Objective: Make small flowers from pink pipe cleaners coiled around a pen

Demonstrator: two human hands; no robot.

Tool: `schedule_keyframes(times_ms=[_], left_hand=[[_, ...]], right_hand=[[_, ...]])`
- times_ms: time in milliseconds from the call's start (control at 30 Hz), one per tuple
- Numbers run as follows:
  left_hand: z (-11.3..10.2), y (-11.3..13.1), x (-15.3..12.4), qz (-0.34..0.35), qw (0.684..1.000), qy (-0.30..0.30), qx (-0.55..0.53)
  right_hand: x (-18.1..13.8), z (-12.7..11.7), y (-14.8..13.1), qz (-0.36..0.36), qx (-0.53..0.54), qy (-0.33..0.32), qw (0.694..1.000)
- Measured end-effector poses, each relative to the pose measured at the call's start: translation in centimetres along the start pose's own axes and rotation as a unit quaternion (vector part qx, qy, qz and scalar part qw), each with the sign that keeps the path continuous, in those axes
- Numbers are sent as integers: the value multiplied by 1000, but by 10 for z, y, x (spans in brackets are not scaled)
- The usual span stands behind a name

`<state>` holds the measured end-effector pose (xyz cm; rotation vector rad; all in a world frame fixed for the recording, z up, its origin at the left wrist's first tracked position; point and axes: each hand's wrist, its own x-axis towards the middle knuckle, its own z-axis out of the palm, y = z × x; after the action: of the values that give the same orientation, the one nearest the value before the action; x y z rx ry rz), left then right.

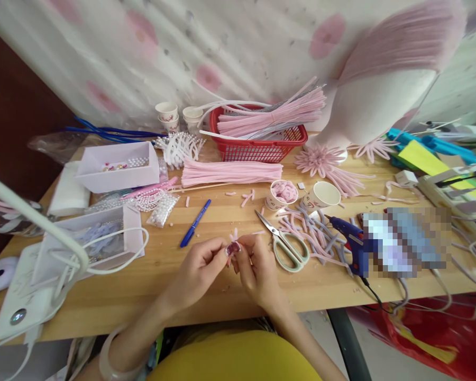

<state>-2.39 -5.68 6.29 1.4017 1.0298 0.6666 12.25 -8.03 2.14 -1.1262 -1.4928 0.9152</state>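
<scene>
My left hand (pixel 200 270) and my right hand (pixel 257 270) meet over the front middle of the wooden table (pixel 150 286). Both pinch a small pink pipe-cleaner piece (pixel 234 236) between their fingertips, its short ends sticking up above the fingers. Green-handled scissors (pixel 287 243) lie just right of my right hand. A blue pen (pixel 195 223) lies just beyond my left hand.
A red basket (pixel 257 147) of pink pipe cleaners stands at the back, a pink bundle (pixel 232 173) before it. Two paper cups (pixel 301 194), cut pieces and a blue glue gun (pixel 351 238) lie right. White trays (pixel 117 166) with beads and a white lamp (pixel 27 275) stand left.
</scene>
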Motion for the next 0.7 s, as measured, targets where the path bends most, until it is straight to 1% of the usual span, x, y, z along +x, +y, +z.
schedule_keyframes(times_ms=[67,100,233,333,433,533,600,700], left_hand=[[3,-3,0,28,999,38,19],[4,-4,0,31,998,48,19],[2,-4,2,-13,997,62,-54],[2,-6,6,-41,989,57,-133],[3,-10,9,-50,975,49,-211],[4,-11,10,-61,965,49,-252],[4,-11,10,-58,966,42,-248],[3,-8,8,-29,982,40,-184]], right_hand=[[3,1,-2,31,46,-2,998],[5,1,-4,48,78,-9,996],[9,-3,-12,99,222,-71,968],[10,-7,-14,110,289,-103,945],[10,-9,-13,100,300,-110,942],[9,-10,-11,91,265,-119,952],[8,-10,-8,85,235,-121,961],[7,-7,-4,78,211,-105,969]])
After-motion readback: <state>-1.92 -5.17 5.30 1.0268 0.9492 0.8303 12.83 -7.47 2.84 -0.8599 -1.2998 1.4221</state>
